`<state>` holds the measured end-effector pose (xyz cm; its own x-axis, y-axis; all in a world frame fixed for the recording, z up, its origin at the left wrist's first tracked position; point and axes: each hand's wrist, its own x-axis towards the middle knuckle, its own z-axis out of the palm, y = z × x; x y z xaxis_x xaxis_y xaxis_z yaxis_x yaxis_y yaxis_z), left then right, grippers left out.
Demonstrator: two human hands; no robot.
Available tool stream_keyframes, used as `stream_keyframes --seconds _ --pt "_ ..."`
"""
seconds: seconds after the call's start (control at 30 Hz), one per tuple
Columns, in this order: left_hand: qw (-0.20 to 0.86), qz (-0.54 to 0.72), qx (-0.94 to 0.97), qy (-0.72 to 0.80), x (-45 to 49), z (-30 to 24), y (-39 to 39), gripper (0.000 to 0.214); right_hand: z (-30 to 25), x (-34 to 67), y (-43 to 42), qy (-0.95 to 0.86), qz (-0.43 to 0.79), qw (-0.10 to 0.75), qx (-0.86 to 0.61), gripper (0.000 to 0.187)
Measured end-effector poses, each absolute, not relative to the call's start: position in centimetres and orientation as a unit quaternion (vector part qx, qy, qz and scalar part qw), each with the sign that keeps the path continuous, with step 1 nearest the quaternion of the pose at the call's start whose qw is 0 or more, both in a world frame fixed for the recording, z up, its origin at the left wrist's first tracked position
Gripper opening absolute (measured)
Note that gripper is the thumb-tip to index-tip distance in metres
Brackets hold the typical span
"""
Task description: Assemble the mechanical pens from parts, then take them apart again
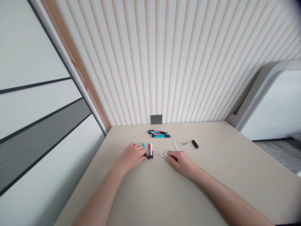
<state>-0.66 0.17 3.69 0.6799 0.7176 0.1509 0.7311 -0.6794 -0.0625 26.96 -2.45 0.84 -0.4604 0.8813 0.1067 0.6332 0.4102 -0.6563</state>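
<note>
My left hand (134,155) rests on the table with fingers curled, its thumb and fingertips closing on the lower black end of a blue pen barrel (143,145). Right beside it stand in a row a red pen barrel (149,150) and a white pen barrel (151,150), both with black lower ends. My right hand (178,159) is closed in a pinch over small, thin white pieces (162,154) on the table. A white piece shows at its fingertips; the fingers hide the rest. Just beyond that hand lies a thin white stick (175,145).
Several assembled pens (160,134) in blue, red and black lie piled toward the wall. Small metallic springs (184,143) and black grips (195,144) lie to the right on the beige table (150,191). A dark socket (156,119) sits on the ribbed wall behind.
</note>
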Motion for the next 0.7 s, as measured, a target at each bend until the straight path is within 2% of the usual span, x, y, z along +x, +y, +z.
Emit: stream_keyframes --seconds 0.13,0.33,0.7 --pt "0.032 -0.069 -0.921 -0.381 -0.88 3.55 0.30 0.015 0.97 26.86 -2.46 -0.810 0.277 0.222 -0.467 0.033" --pt "0.065 -0.113 -0.892 -0.433 -0.96 3.44 0.31 0.018 1.34 26.76 -2.67 -0.809 0.278 0.224 -0.467 0.034" --pt "0.053 -0.093 -0.895 -0.433 -0.97 2.86 0.41 0.015 1.34 26.66 -2.63 -0.809 0.257 0.211 -0.486 0.031"
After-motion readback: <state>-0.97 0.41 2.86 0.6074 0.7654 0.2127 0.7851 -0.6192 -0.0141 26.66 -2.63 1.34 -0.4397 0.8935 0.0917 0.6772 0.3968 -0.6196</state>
